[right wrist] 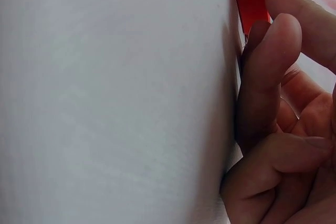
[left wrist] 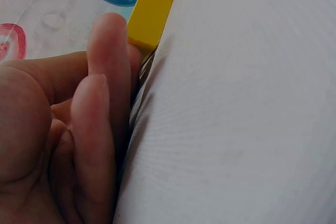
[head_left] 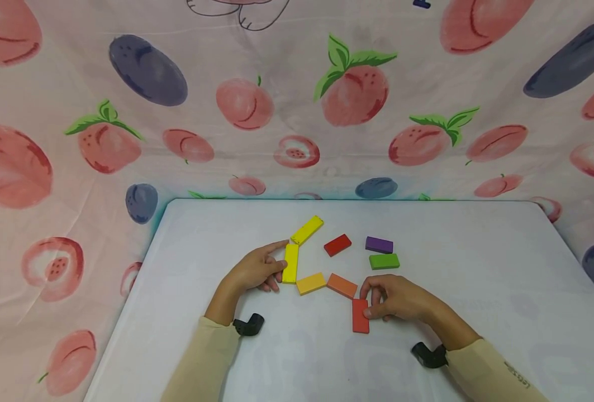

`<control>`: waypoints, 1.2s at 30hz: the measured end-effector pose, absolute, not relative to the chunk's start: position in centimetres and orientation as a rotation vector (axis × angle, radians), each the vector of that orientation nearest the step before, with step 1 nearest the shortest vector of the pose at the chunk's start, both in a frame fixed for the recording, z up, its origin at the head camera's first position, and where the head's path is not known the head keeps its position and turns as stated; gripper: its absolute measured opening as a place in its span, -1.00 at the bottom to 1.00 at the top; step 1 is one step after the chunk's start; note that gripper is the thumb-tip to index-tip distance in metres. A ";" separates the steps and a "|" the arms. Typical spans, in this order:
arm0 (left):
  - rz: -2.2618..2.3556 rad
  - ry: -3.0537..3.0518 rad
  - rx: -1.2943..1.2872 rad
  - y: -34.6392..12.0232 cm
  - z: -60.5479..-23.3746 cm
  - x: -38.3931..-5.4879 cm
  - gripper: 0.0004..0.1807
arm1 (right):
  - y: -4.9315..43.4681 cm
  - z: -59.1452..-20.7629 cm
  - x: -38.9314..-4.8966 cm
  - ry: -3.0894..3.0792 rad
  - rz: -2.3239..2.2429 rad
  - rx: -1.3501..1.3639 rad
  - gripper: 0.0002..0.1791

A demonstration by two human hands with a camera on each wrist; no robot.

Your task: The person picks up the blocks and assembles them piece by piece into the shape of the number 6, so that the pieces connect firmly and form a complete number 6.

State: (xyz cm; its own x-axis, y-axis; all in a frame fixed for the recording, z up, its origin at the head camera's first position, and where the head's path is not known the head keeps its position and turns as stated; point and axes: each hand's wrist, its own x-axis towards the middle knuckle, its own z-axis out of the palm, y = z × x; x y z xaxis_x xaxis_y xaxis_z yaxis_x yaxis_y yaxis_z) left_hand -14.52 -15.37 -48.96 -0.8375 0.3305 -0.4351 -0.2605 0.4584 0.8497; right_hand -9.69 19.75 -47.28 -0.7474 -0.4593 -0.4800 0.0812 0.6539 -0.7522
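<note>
In the head view, flat rectangular blocks form a bent row on the white table. My left hand (head_left: 256, 268) rests beside an upright-lying yellow block (head_left: 291, 268). Its straight index finger reaches the block's top corner, and the thumb touches the left side. Another yellow block (head_left: 307, 229) slants up from that corner. At the row's other end, my right hand (head_left: 397, 297) pinches a bright red block (head_left: 360, 321), index finger curled at the top edge and thumb on the right side. An amber block (head_left: 311, 283) and an orange block (head_left: 342, 285) lie between the hands.
A dark red block (head_left: 337, 245) lies inside the curve of the row. To its right a purple block (head_left: 379, 244) sits just behind a green block (head_left: 384, 261). A fruit-printed cloth (head_left: 297, 100) hangs behind the table (head_left: 297, 368)'s far edge.
</note>
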 end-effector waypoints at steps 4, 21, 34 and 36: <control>1.392 2.154 0.056 -15.3 -48.9 -14.5 -0.35 | 19.8 -47.3 -9.7 2.200 -1.042 -0.300 -0.66; 1.392 2.150 0.064 -15.4 -49.0 -14.6 -0.35 | 19.7 -47.4 -9.7 2.211 -1.025 -0.287 -0.66; 1.387 2.153 0.058 -15.4 -49.1 -14.7 -0.36 | 19.7 -47.2 -9.7 2.225 -1.010 -0.308 -0.66; 1.384 2.154 0.058 -15.4 -49.1 -14.7 -0.36 | 19.7 -47.2 -9.7 2.226 -1.010 -0.308 -0.66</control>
State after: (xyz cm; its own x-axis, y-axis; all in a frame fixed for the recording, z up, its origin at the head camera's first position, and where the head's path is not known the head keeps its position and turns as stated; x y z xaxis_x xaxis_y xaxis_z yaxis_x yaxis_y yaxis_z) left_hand -14.67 -15.41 -49.13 -0.8352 0.3317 -0.4387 -0.2613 0.4625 0.8472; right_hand -9.69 19.72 -47.25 -0.7513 -0.4579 -0.4754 0.0560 0.6734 -0.7372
